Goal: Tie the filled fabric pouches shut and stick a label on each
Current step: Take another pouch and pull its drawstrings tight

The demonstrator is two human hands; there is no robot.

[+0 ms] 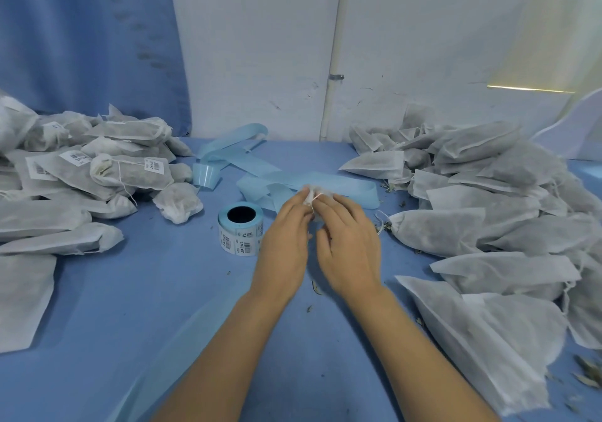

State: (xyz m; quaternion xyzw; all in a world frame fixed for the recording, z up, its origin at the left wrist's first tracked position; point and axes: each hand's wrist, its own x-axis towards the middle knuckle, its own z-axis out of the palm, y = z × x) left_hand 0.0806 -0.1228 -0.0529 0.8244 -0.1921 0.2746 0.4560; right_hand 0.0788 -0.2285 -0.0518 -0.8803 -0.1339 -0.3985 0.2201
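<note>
The table [146, 291], under a blue cloth, fills the view, and the roll [241, 232] of barcode labels stands on end near its middle. Behind the roll rise a white wall [260, 46] and, to the left of it, a blue curtain [81, 30].

Well to the right of the roll lies the big pile [488, 193] of filled white pouches. None of those in view shows a label, and one neck nearest the roll is drawn in with a cord. Well to the left of the roll is the labelled pile [81, 174], where several pouches are tied and carry barcode stickers.

A pale blue strip [342, 183] of backing loops and folds across the cloth behind the roll and off to its right.

Both forearms reach in from the near edge. The left hand [283, 249] is just right of the roll, its fingers curled in and pinching the pouch [312, 193]. The right hand [348, 245] is beside it, farther from the roll, forefinger and thumb pinching the same gathered neck while the other fingers lie loosely spread. The pouch is just behind and right of the roll, mostly hidden under the hands. A thin string [316, 197] shows at its neck between the fingertips.
</note>
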